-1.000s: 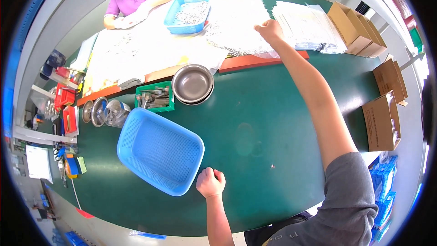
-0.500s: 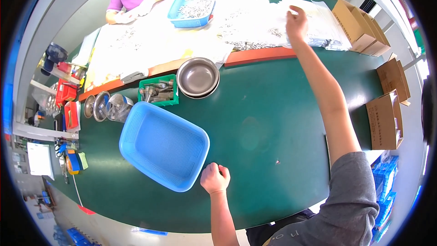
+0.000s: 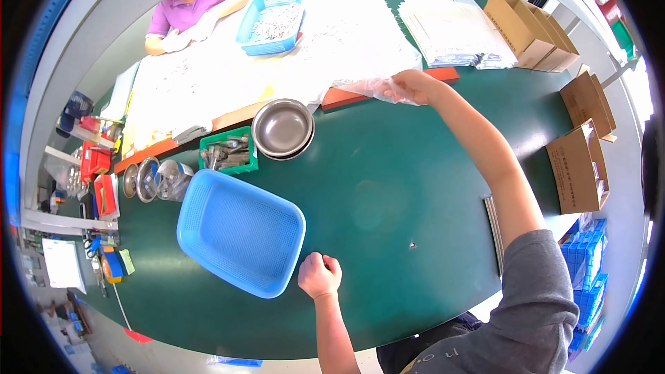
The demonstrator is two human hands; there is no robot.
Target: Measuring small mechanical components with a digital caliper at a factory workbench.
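My right hand (image 3: 410, 88) is closed on the near right corner of a thin clear plastic sheet (image 3: 367, 87), which drapes over the red-orange table rail (image 3: 343, 98). My left hand (image 3: 320, 275) makes a fist on the green table, close to the lower right side of a blue plastic basket (image 3: 239, 235). What that fist holds, if anything, is hidden. The basket has a mesh floor and nothing shows inside it. Beyond it stand two stacked steel bowls (image 3: 282, 129) and a green crate (image 3: 231, 151) of small metal tools or parts.
Across the table a person in a purple shirt (image 3: 201, 3) sits beside a blue basket (image 3: 271, 48) of small silvery parts. White sheets (image 3: 454, 31) are stacked near cardboard boxes (image 3: 519, 31) at the back right. Small steel bowls (image 3: 147, 180) and a clear container (image 3: 173, 181) stand at the left.
My right hand has come down toward me, drawing the plastic sheet's corner inward. The small parts near its right edge no longer show there. My left hand stays by the basket.
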